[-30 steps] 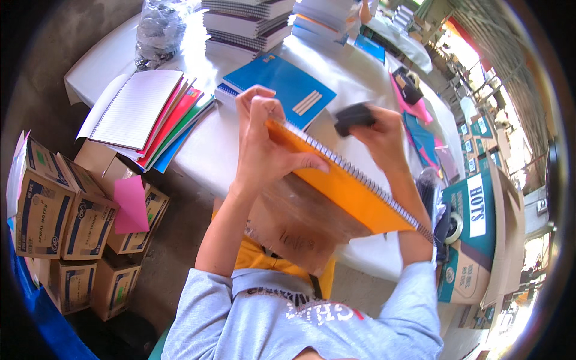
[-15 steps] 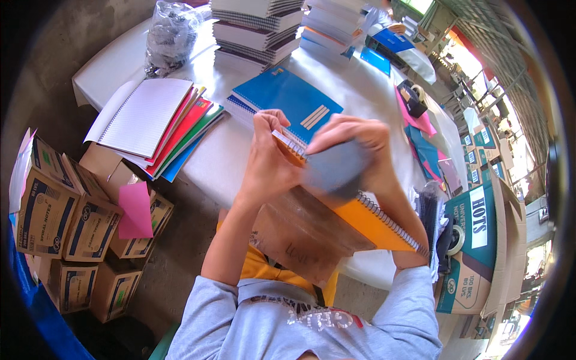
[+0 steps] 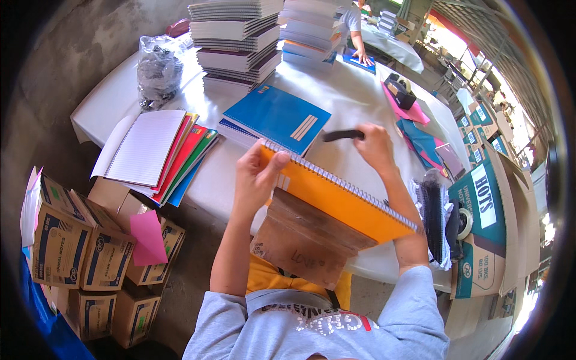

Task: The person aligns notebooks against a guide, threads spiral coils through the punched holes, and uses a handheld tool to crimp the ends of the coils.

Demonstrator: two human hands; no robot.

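My left hand (image 3: 255,177) grips the upper left corner of an orange spiral notebook (image 3: 336,198), held tilted above the white table (image 3: 348,96). A brown cardboard sheet (image 3: 306,243) hangs under the notebook toward my chest. My right hand (image 3: 375,147) is above the notebook's spiral edge and holds a small black tool (image 3: 342,135) that points left. A blue notebook (image 3: 277,118) lies on the table just beyond both hands.
Open notebooks with coloured covers (image 3: 159,153) lie at left. Tall notebook stacks (image 3: 240,36) and a plastic bag (image 3: 159,69) stand at the back. Cardboard boxes (image 3: 78,252) sit on the floor at left, more boxes (image 3: 486,222) at right. Another person (image 3: 354,27) works at the far end.
My right hand has lifted off the notebook's front and moved up and right with the black tool. The orange notebook now shows fully, still held at its corner by my left hand.
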